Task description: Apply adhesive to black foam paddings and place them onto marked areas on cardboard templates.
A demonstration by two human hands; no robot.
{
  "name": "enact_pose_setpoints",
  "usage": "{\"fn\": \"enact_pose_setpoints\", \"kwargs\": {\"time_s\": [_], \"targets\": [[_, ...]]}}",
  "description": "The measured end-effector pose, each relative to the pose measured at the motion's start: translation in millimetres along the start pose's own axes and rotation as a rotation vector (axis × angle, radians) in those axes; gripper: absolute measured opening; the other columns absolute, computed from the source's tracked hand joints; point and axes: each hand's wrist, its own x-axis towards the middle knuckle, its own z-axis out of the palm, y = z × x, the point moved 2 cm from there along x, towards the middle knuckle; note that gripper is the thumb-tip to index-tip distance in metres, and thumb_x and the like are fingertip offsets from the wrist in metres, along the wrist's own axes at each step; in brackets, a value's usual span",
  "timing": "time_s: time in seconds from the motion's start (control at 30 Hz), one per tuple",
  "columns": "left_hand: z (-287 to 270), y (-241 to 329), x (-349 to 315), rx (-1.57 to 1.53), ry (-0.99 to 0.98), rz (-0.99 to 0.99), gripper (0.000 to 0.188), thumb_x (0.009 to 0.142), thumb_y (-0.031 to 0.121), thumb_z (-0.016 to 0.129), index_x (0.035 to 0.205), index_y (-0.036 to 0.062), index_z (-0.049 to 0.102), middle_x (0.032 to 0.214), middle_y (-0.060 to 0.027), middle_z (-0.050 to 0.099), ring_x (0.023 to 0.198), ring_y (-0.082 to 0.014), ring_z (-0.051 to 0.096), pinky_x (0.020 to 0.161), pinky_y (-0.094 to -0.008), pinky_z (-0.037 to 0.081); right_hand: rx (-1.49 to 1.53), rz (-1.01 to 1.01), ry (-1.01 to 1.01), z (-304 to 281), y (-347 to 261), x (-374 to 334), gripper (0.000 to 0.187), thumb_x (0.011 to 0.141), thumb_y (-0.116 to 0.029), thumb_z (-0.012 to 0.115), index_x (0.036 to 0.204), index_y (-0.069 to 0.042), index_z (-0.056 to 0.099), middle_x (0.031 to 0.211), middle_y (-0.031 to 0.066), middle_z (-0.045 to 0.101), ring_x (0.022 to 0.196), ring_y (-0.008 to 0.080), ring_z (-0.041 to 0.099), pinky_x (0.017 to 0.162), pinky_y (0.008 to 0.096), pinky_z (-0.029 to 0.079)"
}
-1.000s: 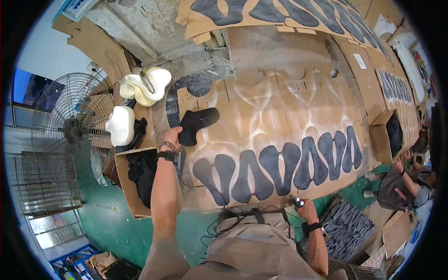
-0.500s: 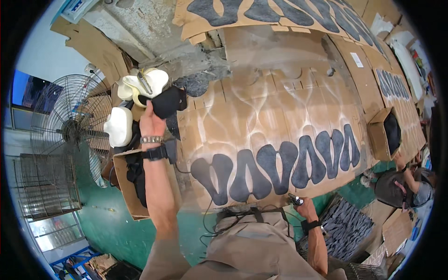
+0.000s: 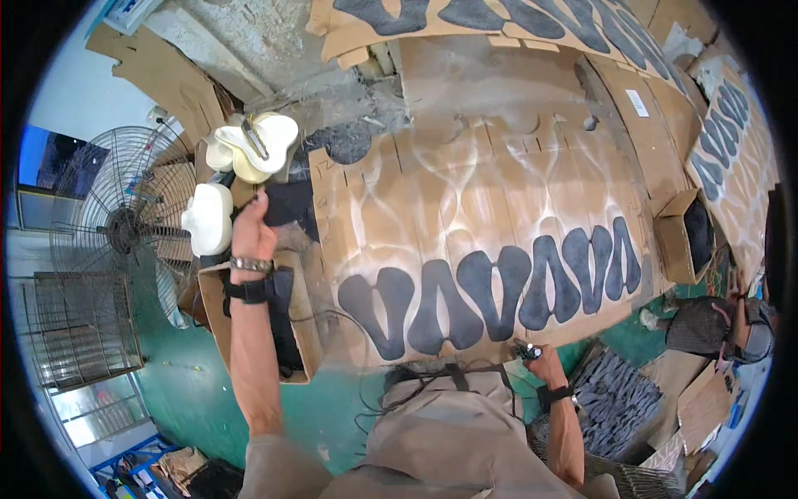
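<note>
Seven dark saddle-shaped pieces [image 3: 499, 287] lie sprayed on the cardboard sheet [image 3: 499, 191], left hand [image 3: 252, 233] gripping another dark piece [image 3: 283, 204] left of the sheet by the white forms [image 3: 249, 145], right hand [image 3: 532, 358] closed on a spray gun [image 3: 522, 349] at its near edge, more likely left.

Dark grey saddle shapes [image 3: 490, 287] on brown cardboard sheet [image 3: 499, 191], cream moulds [image 3: 253, 145], green floor [image 3: 332, 407].
</note>
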Motion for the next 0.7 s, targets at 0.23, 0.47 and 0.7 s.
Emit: {"fn": "enact_pose_setpoints", "kwargs": {"time_s": [0.23, 0.47, 0.7], "targets": [[10, 0, 25, -0.054, -0.115, 0.124, 0.027, 0.105, 0.016, 0.064, 0.129, 0.0068, 0.065, 0.123, -0.0035, 0.072, 0.113, -0.0200, 0.069, 0.093, -0.0399, 0.057, -0.062, 0.231, -0.153, -7, -8, 0, 0.045, 0.073, -0.016, 0.081, 0.116, -0.002, 0.075, 0.102, 0.0303, 0.073, 0.100, 0.0455, 0.071, 0.085, 0.0465, 0.056], [-19, -211, 46, -0.152, 0.133, -0.261, 0.037, 0.108, 0.013, 0.056, 0.145, 0.0114, 0.055, 0.146, -0.0094, 0.061, 0.133, -0.0301, 0.059, 0.115, -0.0577, 0.045, -0.060, 0.227, -0.151, 1, 2, 3, 0.046, 0.073, -0.018, 0.082, 0.114, -0.001, 0.075, 0.104, 0.0304, 0.073, 0.102, 0.0448, 0.071, 0.087, 0.0483, 0.055], [-55, -292, 43, -0.301, 0.190, -0.422, 0.028, 0.108, 0.013, 0.055, 0.135, 0.0077, 0.063, 0.139, -0.0077, 0.065, 0.127, -0.0292, 0.063, 0.107, -0.0597, 0.050, -0.084, 0.194, -0.108, 4, 3, 1, 0.036, 0.073, -0.018, 0.078, 0.103, 0.003, 0.075, 0.093, 0.0318, 0.072, 0.092, 0.0458, 0.072, 0.080, 0.0484, 0.057]]}}
